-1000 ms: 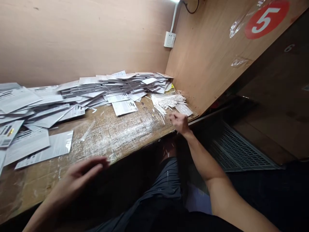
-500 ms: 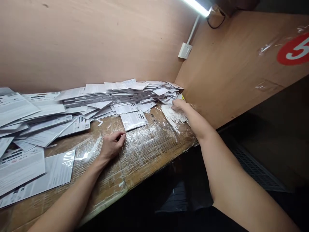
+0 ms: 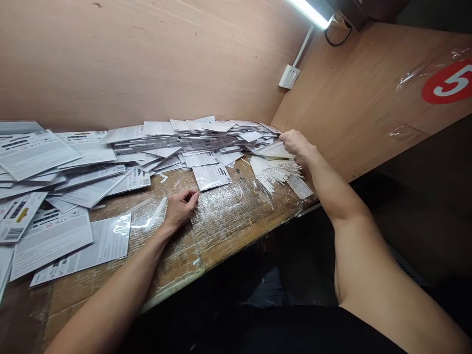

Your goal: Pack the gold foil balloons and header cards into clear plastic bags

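Observation:
My left hand [image 3: 181, 209] rests on the bench with its fingers curled and thumb and forefinger together. What it may hold is hidden. Its fingertips lie close to the near corner of a flat white printed packet [image 3: 212, 177] in shiny film. Far to the right, my right hand [image 3: 297, 142] is closed at the upper edge of a translucent plastic bag [image 3: 275, 150], seemingly pinching it. Just in front of that bag, thin white sticks [image 3: 275, 172] are fanned out in a loose heap. A clear plastic piece [image 3: 299, 187] lies beside the sticks.
Many similar printed packets [image 3: 158, 142] are piled along the back wall. More overlap at the left [image 3: 51, 236]. Film covers the worn bench [image 3: 221, 216], with scraps scattered over it. A side panel [image 3: 350, 108] bounds the right, and a tube light [image 3: 311, 12] hangs above.
My right hand has moved up and back from the white sticks, uncovering them and the translucent bag. The left hand keeps its place and pose on the bench. The view has shifted slightly.

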`<state>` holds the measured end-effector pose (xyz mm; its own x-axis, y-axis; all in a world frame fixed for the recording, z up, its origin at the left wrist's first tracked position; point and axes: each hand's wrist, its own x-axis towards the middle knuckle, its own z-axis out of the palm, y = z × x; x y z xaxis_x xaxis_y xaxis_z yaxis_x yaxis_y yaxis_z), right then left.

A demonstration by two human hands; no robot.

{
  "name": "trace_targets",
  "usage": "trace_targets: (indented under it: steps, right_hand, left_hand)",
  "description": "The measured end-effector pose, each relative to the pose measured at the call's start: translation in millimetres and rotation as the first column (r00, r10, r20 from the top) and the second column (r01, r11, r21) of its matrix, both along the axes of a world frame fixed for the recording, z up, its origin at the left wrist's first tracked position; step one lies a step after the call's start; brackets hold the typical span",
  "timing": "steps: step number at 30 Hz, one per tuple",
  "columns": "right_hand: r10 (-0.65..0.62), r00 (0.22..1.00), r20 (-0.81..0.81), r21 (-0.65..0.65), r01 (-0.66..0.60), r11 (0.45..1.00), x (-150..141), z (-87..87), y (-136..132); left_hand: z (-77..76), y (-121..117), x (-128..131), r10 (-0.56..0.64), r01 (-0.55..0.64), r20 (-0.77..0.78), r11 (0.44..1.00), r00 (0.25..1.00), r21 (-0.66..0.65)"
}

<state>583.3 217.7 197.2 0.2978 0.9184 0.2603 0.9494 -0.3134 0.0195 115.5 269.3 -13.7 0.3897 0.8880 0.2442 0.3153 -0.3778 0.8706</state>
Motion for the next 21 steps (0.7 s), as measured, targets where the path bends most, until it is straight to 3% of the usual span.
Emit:
trace_targets:
  steps: [3, 5, 7, 9, 11, 14, 17, 21]
  right_hand:
    - [0.050, 0.993, 0.111, -0.040, -0.046, 0.998, -55, 3.3, -46]
    - [0.079, 0.978, 0.192, -0.017, -0.078, 0.997, -105, -14.6, -82]
    - [0.121, 0.972, 0.201, -0.015, -0.120, 0.993, -160, -49.2, -116]
    - [0.237, 0.959, 0.155, -0.020, -0.237, 0.971, -215, -94.7, -143]
    - [0.380, 0.921, 0.086, -0.068, -0.376, 0.924, -264, -140.9, -161]
    - [0.421, 0.907, -0.013, -0.082, -0.421, 0.903, -318, -189.5, -174]
    - [0.445, 0.888, -0.116, -0.047, -0.453, 0.890, -345, -203.7, -179]
    - [0.598, 0.758, -0.261, 0.029, -0.613, 0.790, -335, -195.5, -186]
  left_hand:
    - [-0.1, -1, 1, 0.031, -0.028, 0.073, 0.998, 0.997, -0.048]
    - [1.5, -2, 0, 0.048, -0.034, 0.134, 0.994, 0.990, -0.107]
    - [5.0, -2, -1, 0.065, -0.030, 0.187, 0.983, 0.980, -0.183]
    - [9.7, -2, -5, 0.051, 0.007, 0.198, 0.960, 0.979, -0.279]
    - [14.1, 0, -10, -0.001, 0.062, 0.157, 0.920, 0.988, -0.386]
    - [17.4, 6, -19, -0.053, 0.101, 0.108, 0.860, 0.993, -0.500]
    - [16.4, 12, -29, -0.063, 0.125, 0.130, 0.825, 0.989, -0.552]
    - [14.1, 16, -39, -0.107, 0.161, 0.130, 0.829, 0.986, -0.535]
